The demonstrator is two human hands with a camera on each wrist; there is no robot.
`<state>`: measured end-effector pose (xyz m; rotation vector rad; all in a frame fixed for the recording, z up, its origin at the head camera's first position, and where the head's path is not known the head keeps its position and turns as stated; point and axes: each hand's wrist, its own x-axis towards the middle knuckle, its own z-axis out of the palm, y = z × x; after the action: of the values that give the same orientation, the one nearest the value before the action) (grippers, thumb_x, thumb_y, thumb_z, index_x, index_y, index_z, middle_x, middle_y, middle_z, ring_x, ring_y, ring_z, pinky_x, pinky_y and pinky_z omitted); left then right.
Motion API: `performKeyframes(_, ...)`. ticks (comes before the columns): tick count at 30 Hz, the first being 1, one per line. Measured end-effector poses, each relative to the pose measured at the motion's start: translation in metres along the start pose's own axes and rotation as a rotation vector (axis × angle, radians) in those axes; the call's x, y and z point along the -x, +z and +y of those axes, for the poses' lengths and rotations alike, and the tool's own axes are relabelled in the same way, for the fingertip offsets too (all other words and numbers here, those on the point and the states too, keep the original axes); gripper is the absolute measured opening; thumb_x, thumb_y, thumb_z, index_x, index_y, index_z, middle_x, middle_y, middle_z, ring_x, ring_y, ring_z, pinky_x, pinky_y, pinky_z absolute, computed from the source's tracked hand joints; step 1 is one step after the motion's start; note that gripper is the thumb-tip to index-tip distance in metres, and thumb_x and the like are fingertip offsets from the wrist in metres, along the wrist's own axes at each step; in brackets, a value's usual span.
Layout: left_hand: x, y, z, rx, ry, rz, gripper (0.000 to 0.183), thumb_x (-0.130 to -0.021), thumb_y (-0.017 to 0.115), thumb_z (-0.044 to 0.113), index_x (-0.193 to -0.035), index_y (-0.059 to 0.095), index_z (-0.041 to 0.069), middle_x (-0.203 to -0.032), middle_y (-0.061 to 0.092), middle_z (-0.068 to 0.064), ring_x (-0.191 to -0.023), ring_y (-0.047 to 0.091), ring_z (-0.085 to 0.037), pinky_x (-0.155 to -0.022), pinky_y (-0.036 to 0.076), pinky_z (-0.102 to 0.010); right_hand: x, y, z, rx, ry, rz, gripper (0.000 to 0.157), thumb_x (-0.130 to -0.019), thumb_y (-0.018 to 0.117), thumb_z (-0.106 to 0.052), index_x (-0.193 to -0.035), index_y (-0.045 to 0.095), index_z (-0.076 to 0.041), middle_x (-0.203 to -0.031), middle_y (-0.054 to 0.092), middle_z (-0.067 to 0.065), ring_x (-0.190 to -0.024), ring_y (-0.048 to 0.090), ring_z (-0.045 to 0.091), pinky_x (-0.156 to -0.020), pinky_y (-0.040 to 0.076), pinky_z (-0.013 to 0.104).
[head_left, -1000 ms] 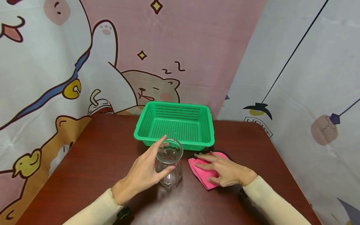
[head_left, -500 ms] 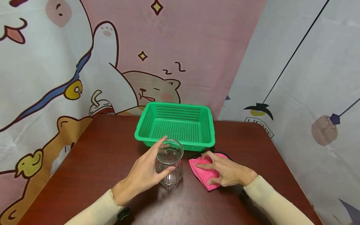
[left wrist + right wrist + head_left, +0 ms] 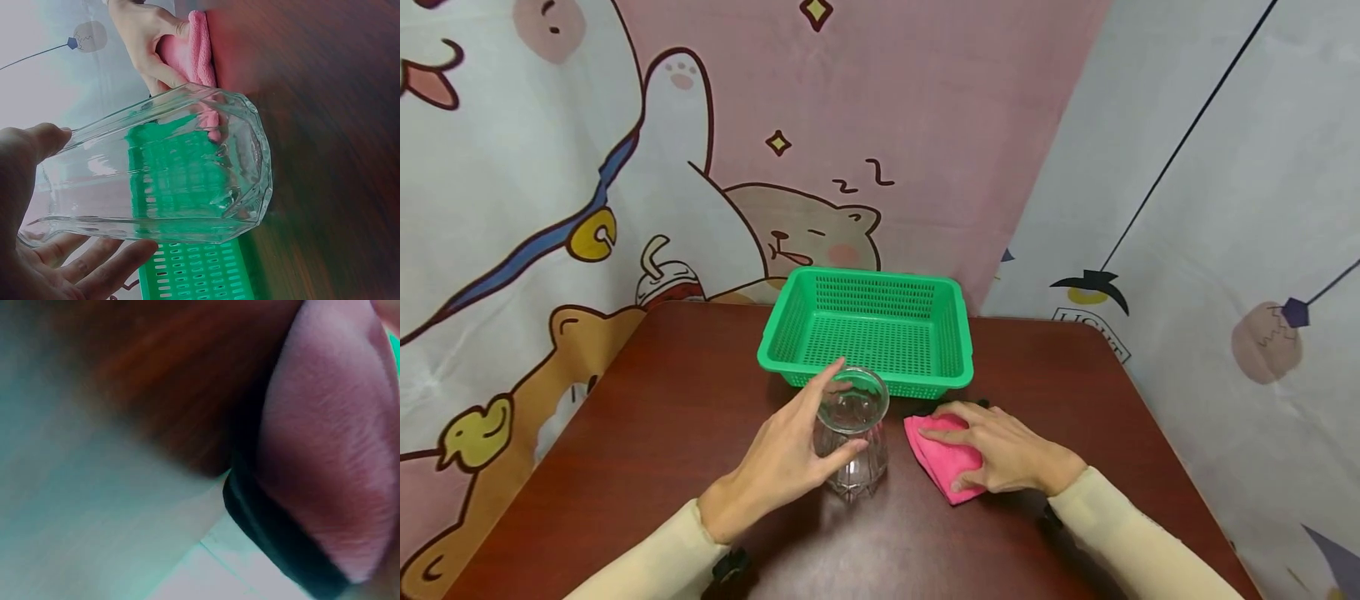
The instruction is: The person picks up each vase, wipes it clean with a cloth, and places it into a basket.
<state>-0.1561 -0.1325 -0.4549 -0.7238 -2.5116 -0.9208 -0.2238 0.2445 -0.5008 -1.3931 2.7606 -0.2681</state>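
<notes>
A clear, faceted glass vase with a flared rim stands upright near the middle of the table. My left hand holds it around the neck, thumb on the near side and fingers on the far side, as the left wrist view of the vase also shows. To the right, my right hand grips a folded pink cloth with dark edging, its fingers bent over the top. The cloth bulges up in the right wrist view, where the fingers are mostly hidden.
A green slotted plastic basket sits just behind the vase and cloth, toward the table's back edge. The brown table is bordered by a hanging cartoon-print fabric backdrop at the back and sides.
My right hand's fingers have drawn in from lying spread on the cloth to bending around it, bunching it. The left hand and vase stay put.
</notes>
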Motion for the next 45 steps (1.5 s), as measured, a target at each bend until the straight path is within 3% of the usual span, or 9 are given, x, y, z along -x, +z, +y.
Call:
performKeyframes(7, -0.001, 0.000, 0.000, 0.000, -0.004, -0.004, 0.118, -0.094, 0.101, 0.039, -0.185, 0.028, 0.017, -0.152, 0.076, -0.005, -0.128, 0.082, -0.029, -0.096, 0.070, -0.051, -0.001, 0.008, -0.003, 0.047, 0.024, 0.112, 0.079, -0.091, 0.096, -0.063, -0.160, 0.074, -0.030, -0.146, 0.069, 0.001, -0.129, 0.064, 0.023, -0.092, 0.066, 0.042)
performKeyframes(15, -0.003, 0.001, 0.000, 0.012, 0.000, -0.001, 0.118, -0.095, 0.101, 0.037, -0.185, 0.027, 0.018, -0.152, 0.076, -0.006, -0.126, 0.083, -0.030, -0.095, 0.070, -0.050, -0.004, 0.010, -0.007, 0.061, 0.014, 0.184, 0.062, -0.093, 0.098, -0.052, -0.147, 0.083, -0.025, -0.126, 0.073, -0.002, -0.103, 0.064, 0.017, -0.075, 0.059, 0.030)
performKeyframes(24, -0.005, 0.002, 0.001, 0.022, 0.002, -0.035, 0.118, -0.097, 0.099, 0.039, -0.186, 0.024, 0.019, -0.154, 0.075, -0.007, -0.126, 0.082, -0.031, -0.093, 0.069, -0.048, 0.002, 0.003, -0.008, -0.084, 0.016, 0.244, 0.043, -0.096, 0.099, -0.033, -0.135, 0.088, -0.020, -0.117, 0.073, -0.004, -0.089, 0.063, 0.002, -0.076, 0.058, 0.022)
performKeyframes(27, -0.005, -0.001, 0.002, 0.024, 0.007, -0.045, 0.118, -0.097, 0.099, 0.039, -0.186, 0.024, 0.017, -0.155, 0.075, -0.007, -0.128, 0.081, -0.029, -0.094, 0.068, -0.046, 0.002, 0.000, -0.010, -0.140, 0.032, 0.303, 0.044, -0.095, 0.099, -0.029, -0.136, 0.088, -0.019, -0.118, 0.073, -0.004, -0.090, 0.064, 0.001, -0.077, 0.058, 0.020)
performKeyframes(34, -0.005, -0.008, 0.000, 0.063, 0.003, -0.091, 0.119, -0.098, 0.098, 0.034, -0.187, 0.020, 0.018, -0.157, 0.073, -0.007, -0.094, 0.069, -0.019, -0.080, 0.057, -0.027, 0.000, -0.010, -0.024, -0.245, 0.097, 0.412, 0.055, -0.091, 0.103, -0.029, -0.143, 0.085, -0.020, -0.123, 0.076, -0.007, -0.101, 0.070, 0.006, -0.083, 0.064, 0.022)
performKeyframes(37, -0.004, -0.010, 0.000, 0.079, 0.010, -0.110, 0.120, -0.099, 0.097, 0.033, -0.188, 0.017, 0.017, -0.157, 0.072, -0.008, -0.086, 0.065, -0.019, -0.078, 0.057, -0.024, -0.001, -0.014, -0.032, -0.283, 0.120, 0.439, 0.055, -0.090, 0.104, -0.029, -0.140, 0.085, -0.021, -0.127, 0.077, -0.007, -0.103, 0.071, 0.008, -0.084, 0.066, 0.024)
performKeyframes(45, -0.004, -0.013, -0.002, 0.107, 0.035, -0.121, 0.123, -0.098, 0.099, 0.027, -0.187, 0.015, 0.012, -0.157, 0.072, -0.011, -0.090, 0.067, -0.016, -0.079, 0.065, -0.035, -0.012, -0.025, -0.053, -0.358, 0.109, 0.528, 0.072, -0.089, 0.104, -0.027, -0.155, 0.076, -0.026, -0.133, 0.080, -0.006, -0.107, 0.072, 0.008, -0.084, 0.063, 0.024)
